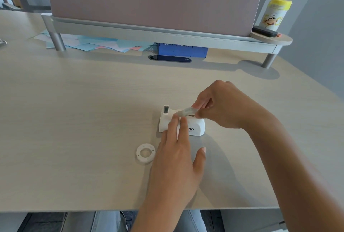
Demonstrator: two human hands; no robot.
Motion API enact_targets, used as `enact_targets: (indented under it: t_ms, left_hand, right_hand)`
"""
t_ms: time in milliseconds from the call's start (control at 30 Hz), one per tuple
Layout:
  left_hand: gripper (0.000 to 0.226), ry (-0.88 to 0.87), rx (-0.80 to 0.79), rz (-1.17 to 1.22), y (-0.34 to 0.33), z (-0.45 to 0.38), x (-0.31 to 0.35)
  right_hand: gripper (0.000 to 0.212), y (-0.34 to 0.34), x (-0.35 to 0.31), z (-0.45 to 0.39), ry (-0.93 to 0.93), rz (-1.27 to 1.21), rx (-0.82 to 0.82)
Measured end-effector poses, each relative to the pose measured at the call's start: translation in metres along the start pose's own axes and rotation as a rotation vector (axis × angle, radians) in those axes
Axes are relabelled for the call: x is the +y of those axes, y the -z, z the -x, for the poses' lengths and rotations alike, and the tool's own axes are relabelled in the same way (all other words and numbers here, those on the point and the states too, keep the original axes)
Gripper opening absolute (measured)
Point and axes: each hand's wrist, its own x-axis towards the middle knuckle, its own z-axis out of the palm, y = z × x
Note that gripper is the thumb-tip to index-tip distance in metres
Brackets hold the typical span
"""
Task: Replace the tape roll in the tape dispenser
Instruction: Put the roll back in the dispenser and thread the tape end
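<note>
2 hands: right hand pinching tape roll, left hand flat.

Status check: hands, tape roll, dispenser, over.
Right hand pinching tape roll over dispenser. Left hand steadying dispenser. White ring lying apart on desk, nothing blocking.

I see a small white plastic tape dispenser standing upright on the pale wooden desk, its cutter post at the left end and dark lettering on its near side. A clear, translucent tape roll sits tilted at its top opening. A white plastic ring-shaped core lies flat nearby, to the dispenser's near left.
</note>
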Motion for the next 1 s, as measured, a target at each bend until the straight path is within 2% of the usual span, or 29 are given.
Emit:
enact_targets:
  t_ms: [233, 333, 400, 567, 667, 800, 1000]
  left_hand:
    - [0.083, 0.007, -0.036, 0.019, 0.005, 0.002, 0.004]
    - [0.078, 0.032, -0.002, 0.077, 0.005, 0.003, 0.003]
    - [0.067, 0.053, 0.057, 0.189, 0.007, 0.003, 0.004]
    - [0.028, 0.076, 0.39, 0.288, 0.02, -0.021, 0.012]
    - [0.023, 0.13, 0.342, 0.206, 0.031, -0.046, 0.017]
    - [0.03, 0.135, 0.241, 0.114, 0.025, -0.062, 0.023]
    - [0.023, 0.147, 0.29, 0.094, 0.019, -0.067, 0.023]
  right_hand:
    - [0.016, -0.006, -0.005, 0.004, 0.022, -0.033, 0.035]
    - [0.015, -0.015, -0.004, 0.011, 0.026, -0.084, 0.096]
    - [0.015, -0.023, 0.0, 0.017, 0.03, -0.138, 0.157]
    - [0.019, -0.037, 0.014, 0.027, -0.008, -0.374, 0.296]
    - [0.022, -0.041, 0.018, 0.029, -0.003, -0.47, 0.302]
    - [0.021, -0.043, 0.024, 0.029, -0.003, -0.573, 0.301]
    - [0.021, -0.043, 0.031, 0.026, 0.022, -0.651, 0.27]
